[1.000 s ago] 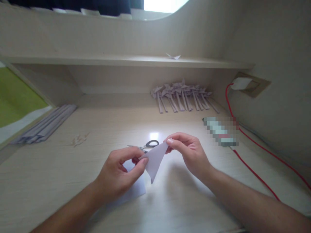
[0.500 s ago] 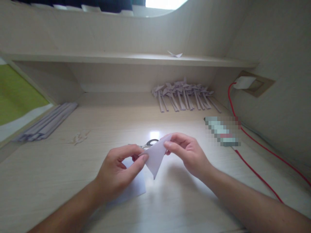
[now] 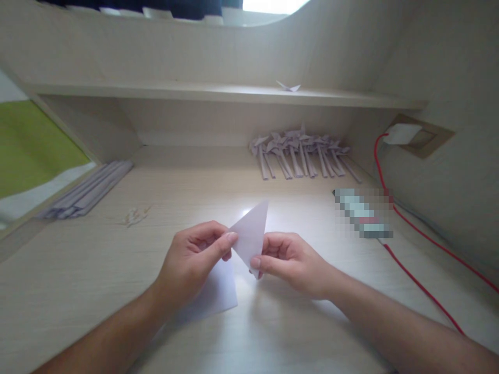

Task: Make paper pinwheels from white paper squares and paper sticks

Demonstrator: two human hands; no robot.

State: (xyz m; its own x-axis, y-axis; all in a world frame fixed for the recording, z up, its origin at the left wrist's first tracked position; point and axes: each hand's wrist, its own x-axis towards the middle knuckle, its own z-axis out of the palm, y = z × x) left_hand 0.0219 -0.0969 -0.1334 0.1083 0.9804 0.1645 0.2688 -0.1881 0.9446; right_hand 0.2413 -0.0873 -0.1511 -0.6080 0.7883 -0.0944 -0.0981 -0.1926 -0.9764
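A white sheet of paper folded into a triangle (image 3: 250, 232) is held up over the desk between both hands. My left hand (image 3: 197, 254) pinches its left corner between thumb and fingers. At the lower corner, my right hand (image 3: 290, 262) grips the paper with its thumb on the near face. The upper point of the triangle sticks up free. Under my left hand, another white paper sheet (image 3: 220, 293) lies flat on the desk, partly covered by the hand. Scissors seen earlier behind the paper are now hidden.
Paper pinwheels on rolled stems (image 3: 302, 153) lie at the back right. Rolled paper sticks (image 3: 89, 189) rest at the left edge, near small pale bits (image 3: 135, 216). A blurred-out phone (image 3: 362, 213) with a red cable (image 3: 423, 288) lies right. A folded paper piece (image 3: 289, 87) sits on the shelf.
My right hand has moved from the paper's upper corner down to its lower corner. The triangle has turned so that its free point faces up. The view has shifted slightly.
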